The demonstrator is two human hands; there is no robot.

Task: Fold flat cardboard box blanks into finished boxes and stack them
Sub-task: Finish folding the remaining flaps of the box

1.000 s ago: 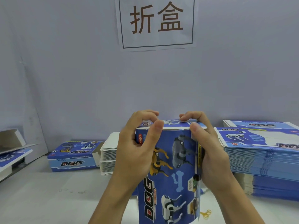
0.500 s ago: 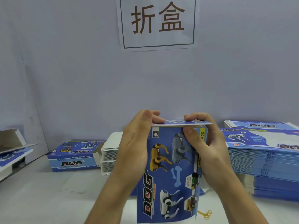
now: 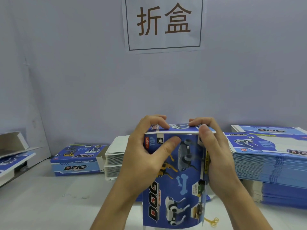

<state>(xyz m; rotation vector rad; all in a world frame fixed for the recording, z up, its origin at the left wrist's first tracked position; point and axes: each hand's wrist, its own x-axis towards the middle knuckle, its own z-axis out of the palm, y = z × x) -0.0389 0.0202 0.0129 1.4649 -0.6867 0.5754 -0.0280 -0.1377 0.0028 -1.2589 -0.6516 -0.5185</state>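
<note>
A blue "DOG" box (image 3: pixel 176 183) stands on end in front of me, its printed face toward the camera. My left hand (image 3: pixel 146 156) grips its upper left side, thumb on the front face and fingers curled over the top flap (image 3: pixel 179 128). My right hand (image 3: pixel 216 156) grips the upper right edge, thumb and fingers pressing that flap down. The flap lies nearly level across the top. A tall stack of flat blue blanks (image 3: pixel 272 156) sits at the right.
A folded blue box (image 3: pixel 78 160) lies at the back left. Behind my hands stands a white-edged stack of blanks (image 3: pixel 114 160). An open box (image 3: pixel 11 151) lies at the far left edge. A wall sign (image 3: pixel 164 24) hangs above the white table (image 3: pixel 58 205).
The top flap has come down from jutting out to lying over the box top. My left thumb has shifted onto the front face, and the box has lifted slightly.
</note>
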